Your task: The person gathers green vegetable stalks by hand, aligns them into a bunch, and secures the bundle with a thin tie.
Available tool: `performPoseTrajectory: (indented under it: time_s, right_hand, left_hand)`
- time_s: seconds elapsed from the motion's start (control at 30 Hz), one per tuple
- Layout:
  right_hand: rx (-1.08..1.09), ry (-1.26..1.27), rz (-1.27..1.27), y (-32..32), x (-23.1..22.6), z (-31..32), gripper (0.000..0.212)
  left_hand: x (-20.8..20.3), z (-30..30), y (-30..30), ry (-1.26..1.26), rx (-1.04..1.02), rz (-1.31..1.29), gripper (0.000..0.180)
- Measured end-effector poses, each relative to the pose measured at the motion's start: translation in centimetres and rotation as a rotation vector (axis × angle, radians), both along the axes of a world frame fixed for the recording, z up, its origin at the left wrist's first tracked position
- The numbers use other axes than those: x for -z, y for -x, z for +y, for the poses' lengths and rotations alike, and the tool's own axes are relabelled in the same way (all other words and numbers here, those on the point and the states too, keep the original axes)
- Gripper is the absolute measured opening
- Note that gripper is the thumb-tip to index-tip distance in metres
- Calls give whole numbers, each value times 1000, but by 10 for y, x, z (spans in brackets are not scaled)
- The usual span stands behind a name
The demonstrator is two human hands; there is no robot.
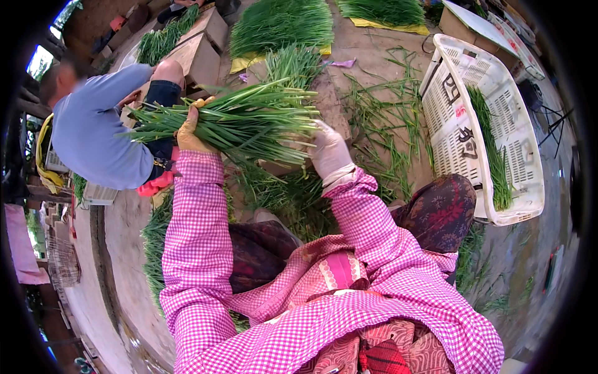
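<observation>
My left hand (197,132), in a yellowish glove, is wrapped round a thick bunch of garlic chives (249,121) and holds it up in front of me. The leafy tips point left and the pale stem ends fan out to the right. At those stem ends is my right hand (330,151) in a white glove, slightly blurred, its fingers curled and closed on some stems; just how many is hidden. Below the bunch, loose green leaves (293,199) lie between my knees. A smaller pile of chives (294,65) rests just beyond the bunch.
A white slatted plastic crate (458,134) with chives inside stands at the right. Large heaps of chives (283,28) lie on yellow sheets at the back. Scattered leaves (389,118) cover the floor before the crate. A person in a blue top (103,131) sits close at the left.
</observation>
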State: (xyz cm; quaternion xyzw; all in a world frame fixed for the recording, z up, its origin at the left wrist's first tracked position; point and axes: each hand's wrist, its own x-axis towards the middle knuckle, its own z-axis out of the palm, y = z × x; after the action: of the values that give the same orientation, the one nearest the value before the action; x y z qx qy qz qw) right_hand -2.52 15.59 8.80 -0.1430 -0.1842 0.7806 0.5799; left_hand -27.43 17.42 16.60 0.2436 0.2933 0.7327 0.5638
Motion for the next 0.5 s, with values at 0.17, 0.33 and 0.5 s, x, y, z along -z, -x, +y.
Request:
performPoseTrajectory:
  time_s: [0.17,0.33,0.5]
  right_hand:
    - [313,-12,-355,-62,27,26,17]
    - [93,-258,-792,-67,24,24,35]
    - [5,-307,-818,-4,9,9,40]
  left_hand:
    - [1,3,16,-15,-124,-88,23]
    - [-1,0,20,17,-218,-73,23]
    - [-6,-2,9,44,-210,-1,24]
